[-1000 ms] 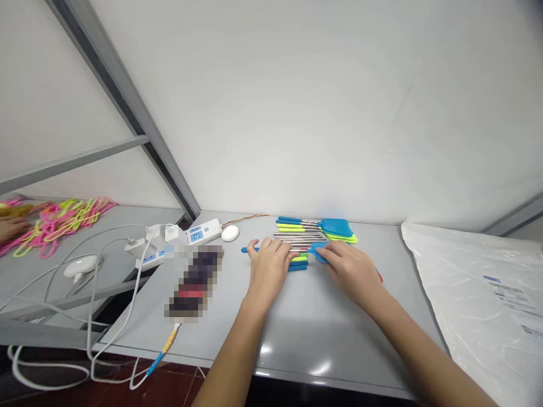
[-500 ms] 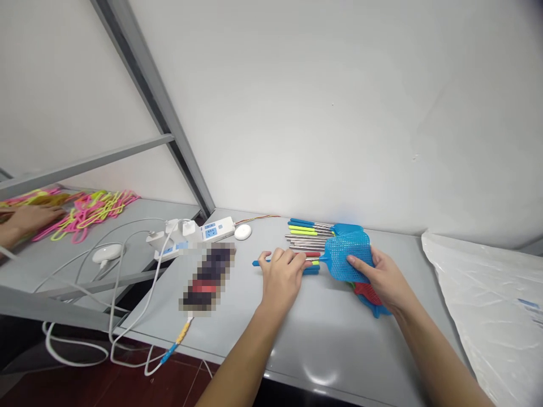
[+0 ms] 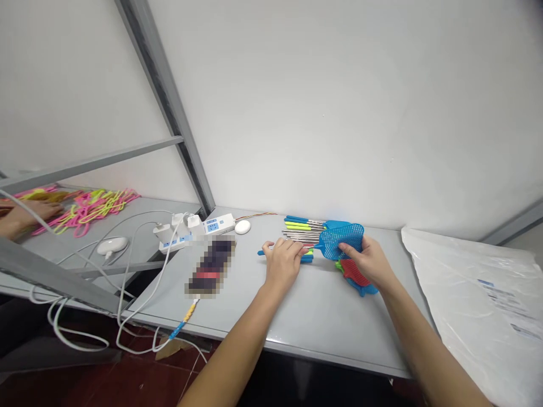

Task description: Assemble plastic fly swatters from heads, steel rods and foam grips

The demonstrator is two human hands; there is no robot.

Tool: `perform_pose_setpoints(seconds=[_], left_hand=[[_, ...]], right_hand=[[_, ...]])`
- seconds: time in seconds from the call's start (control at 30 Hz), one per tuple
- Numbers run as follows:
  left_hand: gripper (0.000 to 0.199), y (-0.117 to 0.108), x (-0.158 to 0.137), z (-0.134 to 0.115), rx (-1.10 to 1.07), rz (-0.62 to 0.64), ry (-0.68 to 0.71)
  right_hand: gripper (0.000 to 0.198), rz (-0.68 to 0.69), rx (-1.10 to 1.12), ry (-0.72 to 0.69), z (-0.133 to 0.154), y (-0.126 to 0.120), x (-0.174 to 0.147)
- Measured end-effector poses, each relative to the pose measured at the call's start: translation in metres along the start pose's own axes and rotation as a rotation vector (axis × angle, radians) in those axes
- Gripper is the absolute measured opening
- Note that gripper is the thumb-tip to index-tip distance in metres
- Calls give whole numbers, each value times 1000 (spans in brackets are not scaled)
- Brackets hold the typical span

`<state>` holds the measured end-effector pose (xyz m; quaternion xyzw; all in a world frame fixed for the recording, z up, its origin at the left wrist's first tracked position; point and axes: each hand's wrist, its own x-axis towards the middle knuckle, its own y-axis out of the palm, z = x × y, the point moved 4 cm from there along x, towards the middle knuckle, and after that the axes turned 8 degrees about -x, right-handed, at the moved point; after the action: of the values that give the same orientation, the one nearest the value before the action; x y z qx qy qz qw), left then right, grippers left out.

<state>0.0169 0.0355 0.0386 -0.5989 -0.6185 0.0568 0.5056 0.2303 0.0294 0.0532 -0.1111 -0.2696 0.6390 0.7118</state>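
Observation:
Both of my hands are on one blue fly swatter [image 3: 344,239]. My right hand [image 3: 368,257] pinches its mesh head, thumb on top. Around the blue handle and metal rod, my left hand [image 3: 283,259] is closed, with the handle's end poking out on the left. Behind the held swatter lie several swatters with blue and yellow-green handles [image 3: 297,226] and metal rods [image 3: 303,235]. A red swatter head [image 3: 354,272] rests over a blue one below my right hand. My left fingers partly hide more handles on the table.
A white plastic bag [image 3: 470,282] covers the table's right side. To the left are a pixelated phone-like object [image 3: 212,268], a white round case [image 3: 242,227], a power strip [image 3: 218,224] and loose cables. Another person's hand [image 3: 31,217] touches pink and yellow cords [image 3: 99,209] beyond the metal frame.
The held swatter's head has tilted, and my right hand has shifted slightly with it. My left hand keeps its grip. The camera view has moved a little.

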Motion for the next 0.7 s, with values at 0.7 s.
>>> perform_pose_setpoints(seconds=[0.7], left_hand=[[23,-4,1,1,76,-60,2]], right_hand=[[35,39,102,9,-9,7,6]])
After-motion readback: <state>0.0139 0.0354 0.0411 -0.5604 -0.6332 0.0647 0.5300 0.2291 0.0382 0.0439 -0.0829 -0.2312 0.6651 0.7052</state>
